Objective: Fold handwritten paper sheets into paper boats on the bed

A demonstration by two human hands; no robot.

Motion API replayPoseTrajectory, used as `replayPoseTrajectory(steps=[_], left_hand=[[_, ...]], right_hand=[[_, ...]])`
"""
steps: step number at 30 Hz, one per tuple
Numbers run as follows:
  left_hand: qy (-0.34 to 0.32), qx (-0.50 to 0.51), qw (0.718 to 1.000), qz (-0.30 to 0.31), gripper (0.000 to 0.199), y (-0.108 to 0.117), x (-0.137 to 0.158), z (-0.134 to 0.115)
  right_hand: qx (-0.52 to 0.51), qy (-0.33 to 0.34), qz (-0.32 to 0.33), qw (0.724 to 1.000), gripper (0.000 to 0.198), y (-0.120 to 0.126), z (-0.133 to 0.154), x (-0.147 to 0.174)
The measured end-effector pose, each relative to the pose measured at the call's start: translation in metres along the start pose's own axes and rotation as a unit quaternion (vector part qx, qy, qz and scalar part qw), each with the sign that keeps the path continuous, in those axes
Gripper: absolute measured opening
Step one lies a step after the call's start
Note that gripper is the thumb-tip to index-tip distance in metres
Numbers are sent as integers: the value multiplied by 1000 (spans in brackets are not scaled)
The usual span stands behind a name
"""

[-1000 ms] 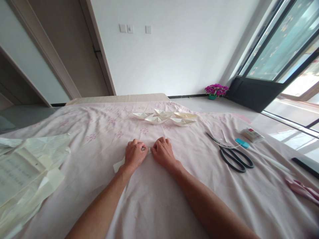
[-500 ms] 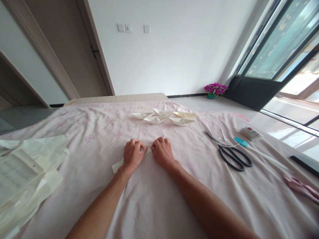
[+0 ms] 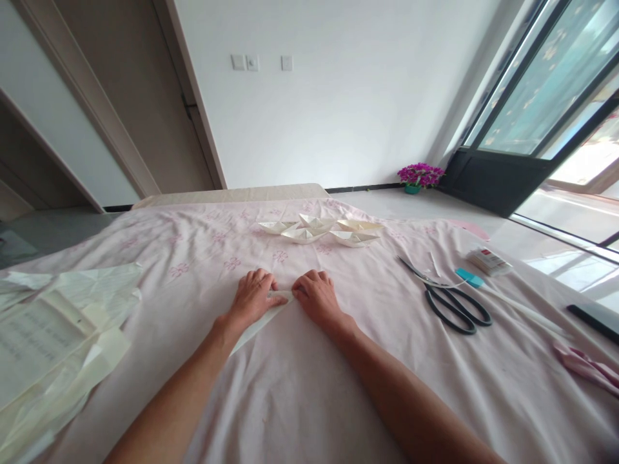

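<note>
A piece of folded cream paper [image 3: 257, 325] lies on the pink cloth, partly hidden under my left hand. My left hand [image 3: 252, 295] grips it, fingers curled over the far side and thumb laid along the near face. With bent fingers, my right hand [image 3: 315, 295] pinches the paper's right tip. Beyond both hands several folded paper boats [image 3: 306, 233] sit close together on the cloth.
Loose cream sheets [image 3: 36, 345] are piled at the left. To the right lie black-handled scissors [image 3: 457, 309], a blue object [image 3: 469, 278], a small white box [image 3: 489, 261], a black object [image 3: 592, 322] and pink fabric [image 3: 587, 367]. A potted purple flower [image 3: 420, 175] stands by the wall.
My left hand has shifted slightly left and flattened, its thumb now stretched along the paper. More of the paper's lower edge shows below it. My right hand stays nearly in place.
</note>
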State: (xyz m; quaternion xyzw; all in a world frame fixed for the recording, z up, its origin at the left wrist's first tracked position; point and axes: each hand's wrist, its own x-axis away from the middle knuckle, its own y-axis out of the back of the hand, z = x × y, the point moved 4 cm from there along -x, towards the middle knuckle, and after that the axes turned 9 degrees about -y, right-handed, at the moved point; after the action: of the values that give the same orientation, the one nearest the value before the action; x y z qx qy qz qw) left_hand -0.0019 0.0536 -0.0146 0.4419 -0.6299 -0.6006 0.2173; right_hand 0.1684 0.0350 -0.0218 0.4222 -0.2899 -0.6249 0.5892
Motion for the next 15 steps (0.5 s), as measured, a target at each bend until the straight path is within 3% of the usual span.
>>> replayPoseTrajectory(steps=[5, 10, 15], left_hand=[[-32, 16, 997, -62, 28, 8, 13, -13], [-78, 32, 993, -80, 28, 7, 16, -18], [-109, 40, 989, -89, 29, 2, 16, -21]], right_hand=[[-54, 32, 38, 997, 14, 1, 1, 0], [-110, 53, 96, 988, 22, 3, -1, -8], [-127, 18, 186, 974, 23, 3, -7, -13]])
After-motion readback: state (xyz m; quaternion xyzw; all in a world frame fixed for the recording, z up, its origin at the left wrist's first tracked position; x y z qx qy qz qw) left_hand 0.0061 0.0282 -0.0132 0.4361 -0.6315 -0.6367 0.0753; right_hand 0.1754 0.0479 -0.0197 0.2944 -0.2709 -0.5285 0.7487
